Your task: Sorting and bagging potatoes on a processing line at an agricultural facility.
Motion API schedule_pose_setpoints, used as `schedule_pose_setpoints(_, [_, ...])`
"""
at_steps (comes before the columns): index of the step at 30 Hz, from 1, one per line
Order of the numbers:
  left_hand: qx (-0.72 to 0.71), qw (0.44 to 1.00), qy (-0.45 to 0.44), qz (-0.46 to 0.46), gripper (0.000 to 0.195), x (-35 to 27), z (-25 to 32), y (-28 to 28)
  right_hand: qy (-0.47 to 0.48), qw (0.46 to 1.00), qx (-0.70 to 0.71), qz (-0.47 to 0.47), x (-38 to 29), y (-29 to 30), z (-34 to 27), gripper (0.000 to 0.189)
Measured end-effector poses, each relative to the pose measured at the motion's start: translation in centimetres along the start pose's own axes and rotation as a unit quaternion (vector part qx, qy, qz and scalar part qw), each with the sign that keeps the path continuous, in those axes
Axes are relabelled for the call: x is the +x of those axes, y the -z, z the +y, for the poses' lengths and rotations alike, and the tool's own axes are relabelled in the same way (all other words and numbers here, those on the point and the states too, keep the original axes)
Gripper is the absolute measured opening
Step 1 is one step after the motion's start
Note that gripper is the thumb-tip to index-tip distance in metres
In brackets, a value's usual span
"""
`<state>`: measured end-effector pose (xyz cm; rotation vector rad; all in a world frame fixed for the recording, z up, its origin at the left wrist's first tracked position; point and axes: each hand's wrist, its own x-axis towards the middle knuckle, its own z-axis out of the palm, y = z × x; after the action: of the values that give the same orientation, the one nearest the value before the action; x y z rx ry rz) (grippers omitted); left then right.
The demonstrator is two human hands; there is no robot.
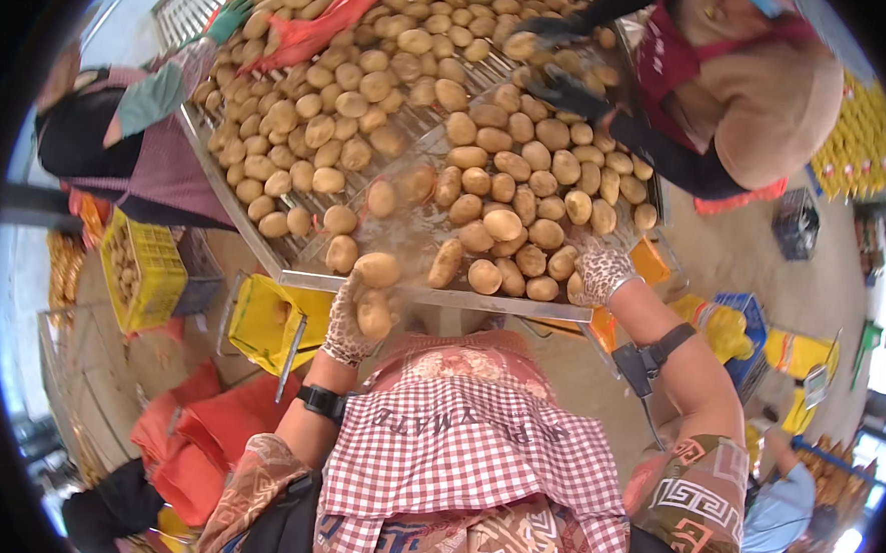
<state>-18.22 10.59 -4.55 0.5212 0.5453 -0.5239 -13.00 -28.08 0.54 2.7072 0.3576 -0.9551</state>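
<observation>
Two potatoes are in the grasp of my left hand, which wears a leopard-print glove. The upper potato is level with the table's front rim, and the lower potato hangs just outside it. My right hand, gloved alike, is at the front right corner against the heap of potatoes. One potato lies at its fingertips, but motion blur hides whether the fingers grip it. The slatted metal sorting table carries the heap, with a wet flat surface in the middle.
Across the table, a co-worker's dark-gloved hands handle potatoes. Another person's green-gloved hand is at the far left beside red netting. A yellow bag hangs below the front left corner. A yellow crate holds potatoes.
</observation>
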Motion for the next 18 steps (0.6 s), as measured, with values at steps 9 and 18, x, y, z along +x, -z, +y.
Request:
schedule_pose_setpoints(9, [-0.064,0.993,-0.050,-0.085,0.052,-3.3,4.6,6.5,0.028,0.964,0.256,0.067,1.6,-4.9,6.9,0.072])
schedule_pose_setpoints(18, [-0.232,0.968,-0.073,-0.067,0.055,-7.9,5.2,14.4,0.168,0.428,0.876,-0.149,2.1,9.6,-16.0,0.060])
